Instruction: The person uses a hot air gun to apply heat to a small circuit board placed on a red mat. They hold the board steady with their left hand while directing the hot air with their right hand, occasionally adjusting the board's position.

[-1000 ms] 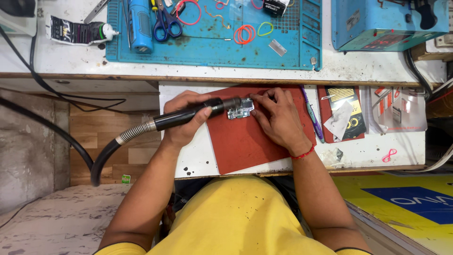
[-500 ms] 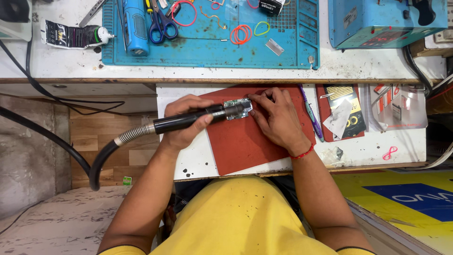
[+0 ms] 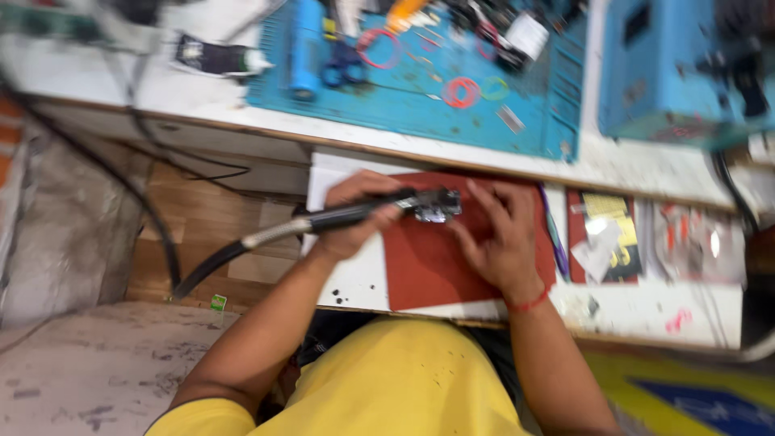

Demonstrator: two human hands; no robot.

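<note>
The left hand [image 3: 355,218] grips a black hot-air wand [image 3: 347,215], its tip over a small circuit board [image 3: 438,205] that the right hand [image 3: 500,238] presses, fingers spread, onto the red mat [image 3: 428,266].

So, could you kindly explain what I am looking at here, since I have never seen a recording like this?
The picture comes from a camera worn on a person's head, looking down at their own two bare hands; the yellow below is their shirt. It is blurred. The left hand grips a black wand-shaped tool with a hose trailing off to the left. Its tip meets a small metallic part lying on a red mat. The right hand rests on the mat with its fingers steadying that part. Above lies a blue work mat strewn with small rings, scissors and tools, and a blue box stands on the right.
</note>
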